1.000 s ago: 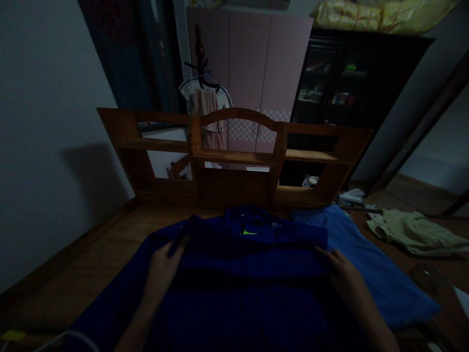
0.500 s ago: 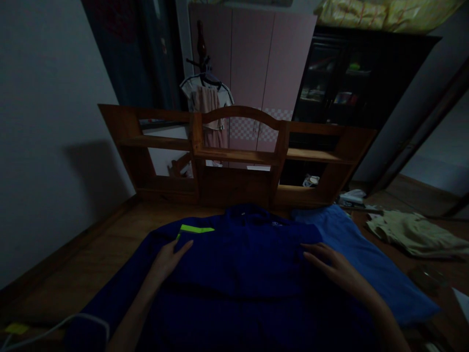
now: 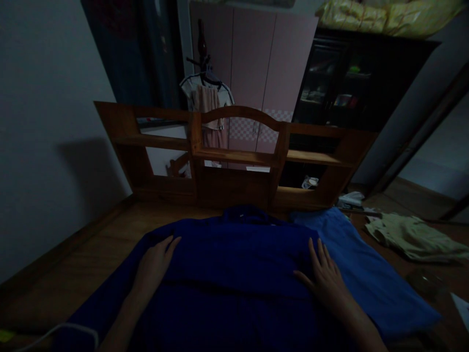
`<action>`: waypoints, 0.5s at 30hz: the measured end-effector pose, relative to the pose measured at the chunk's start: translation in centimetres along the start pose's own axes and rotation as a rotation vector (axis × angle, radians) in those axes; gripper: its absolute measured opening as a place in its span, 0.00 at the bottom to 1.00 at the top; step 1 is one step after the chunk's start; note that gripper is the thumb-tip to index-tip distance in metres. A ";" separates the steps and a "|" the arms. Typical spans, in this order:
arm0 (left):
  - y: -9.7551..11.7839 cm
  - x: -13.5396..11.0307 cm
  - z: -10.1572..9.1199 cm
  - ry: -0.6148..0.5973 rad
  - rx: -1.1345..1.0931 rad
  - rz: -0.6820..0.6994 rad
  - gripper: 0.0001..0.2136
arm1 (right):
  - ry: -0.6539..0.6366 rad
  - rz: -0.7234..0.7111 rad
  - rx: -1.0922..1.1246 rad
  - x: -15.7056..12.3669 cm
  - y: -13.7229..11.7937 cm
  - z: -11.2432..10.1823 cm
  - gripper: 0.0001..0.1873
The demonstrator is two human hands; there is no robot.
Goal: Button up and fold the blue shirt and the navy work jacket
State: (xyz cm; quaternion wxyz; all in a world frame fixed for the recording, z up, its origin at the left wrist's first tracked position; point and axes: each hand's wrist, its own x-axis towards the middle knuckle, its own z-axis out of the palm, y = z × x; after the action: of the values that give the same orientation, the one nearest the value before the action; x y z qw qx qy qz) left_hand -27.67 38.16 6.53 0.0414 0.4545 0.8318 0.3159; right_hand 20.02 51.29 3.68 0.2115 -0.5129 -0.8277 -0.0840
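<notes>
A dark blue jacket [image 3: 234, 264] lies spread out before me, its collar [image 3: 244, 213] at the far end. On its left shoulder area rests my left hand [image 3: 156, 259], with thumb and forefinger stretched out and the other fingers partly hidden. My right hand [image 3: 324, 274] lies flat on the right side of the jacket, fingers spread and pointing away from me. Neither hand grips the cloth. The lower part of the jacket fades into shadow at the bottom edge.
A lighter blue cloth [image 3: 366, 264] lies right of the jacket, partly beneath it. The wooden headboard [image 3: 234, 190] with shelves stands beyond. Crumpled pale clothing [image 3: 414, 237] sits further right. A white cable [image 3: 62, 327] curves at the lower left; a wall [image 3: 54, 195] bounds the left.
The bright yellow-green strip on the jacket's left chest no longer shows, and the upper cloth looks smoother. My right hand has opened flat; my left has shifted slightly left.
</notes>
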 end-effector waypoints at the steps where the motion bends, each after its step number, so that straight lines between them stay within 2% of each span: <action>1: -0.2 -0.2 0.2 -0.001 0.005 -0.002 0.19 | -0.014 -0.014 0.029 -0.9 0.2 -0.5 0.52; 7: -1.5 -0.3 1.3 -0.001 -0.020 -0.012 0.18 | -0.227 -0.129 0.205 -5.1 4.3 -2.0 0.38; 11: -2.3 0.0 1.9 -0.013 -0.014 -0.039 0.22 | -0.160 -0.054 0.246 -6.2 6.4 -2.4 0.23; 15: -2.8 0.1 2.3 -0.042 -0.034 -0.044 0.22 | -0.068 -0.009 0.169 -7.6 7.0 -2.9 0.22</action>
State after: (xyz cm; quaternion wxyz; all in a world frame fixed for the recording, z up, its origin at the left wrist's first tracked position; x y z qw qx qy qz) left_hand -29.02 38.28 3.16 0.0736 0.4418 0.8352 0.3191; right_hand 29.90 47.32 2.40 0.2256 -0.4923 -0.8407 0.0027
